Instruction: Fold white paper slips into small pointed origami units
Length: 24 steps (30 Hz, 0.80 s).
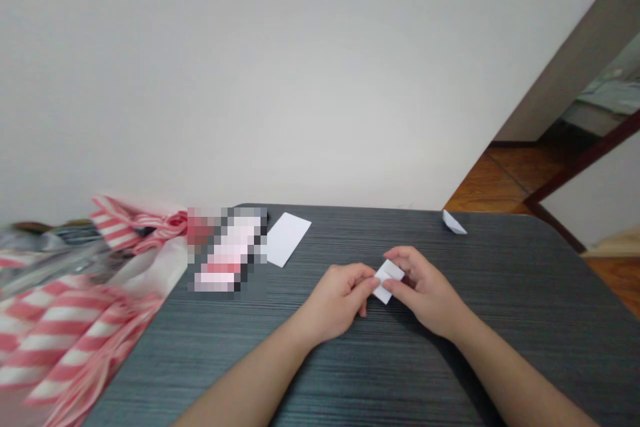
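A small folded piece of white paper [389, 278] is held between both hands just above the dark grey table [380, 360]. My left hand [340, 300] pinches its left edge with curled fingers. My right hand [423, 290] grips its right side, thumb underneath and fingers on top. Both forearms reach in from the bottom of the view.
A flat white sheet of paper [287, 238] lies at the table's far left. A small folded paper shape [454, 223] sits at the far right edge. Red-and-white striped plastic bags [75, 320] are heaped on the left. A wall stands behind, a doorway to the right.
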Motion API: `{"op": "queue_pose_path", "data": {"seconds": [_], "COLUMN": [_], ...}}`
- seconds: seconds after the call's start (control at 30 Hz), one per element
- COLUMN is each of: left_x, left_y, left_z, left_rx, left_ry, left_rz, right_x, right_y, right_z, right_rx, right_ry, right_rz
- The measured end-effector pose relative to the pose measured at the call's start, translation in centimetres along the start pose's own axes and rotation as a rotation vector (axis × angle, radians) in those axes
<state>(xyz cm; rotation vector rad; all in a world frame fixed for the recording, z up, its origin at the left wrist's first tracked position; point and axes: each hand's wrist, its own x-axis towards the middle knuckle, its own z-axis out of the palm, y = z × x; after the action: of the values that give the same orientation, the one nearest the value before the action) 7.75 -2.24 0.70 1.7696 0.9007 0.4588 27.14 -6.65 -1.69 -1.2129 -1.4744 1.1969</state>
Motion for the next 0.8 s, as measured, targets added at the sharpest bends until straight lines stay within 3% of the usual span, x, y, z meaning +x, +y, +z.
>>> {"op": "queue_pose_path", "data": {"seconds": [0.8], "left_x": [0.02], "left_y": [0.70], "left_z": [-0.08], "left_rx": [0.021], "left_ry": [-0.019], "left_rz": [0.008], "right_x": [0.05], "right_y": [-0.22], "right_z": [-0.12], "right_rx": [-0.044], "right_ry": [0.029], "right_rz": [-0.001]}}
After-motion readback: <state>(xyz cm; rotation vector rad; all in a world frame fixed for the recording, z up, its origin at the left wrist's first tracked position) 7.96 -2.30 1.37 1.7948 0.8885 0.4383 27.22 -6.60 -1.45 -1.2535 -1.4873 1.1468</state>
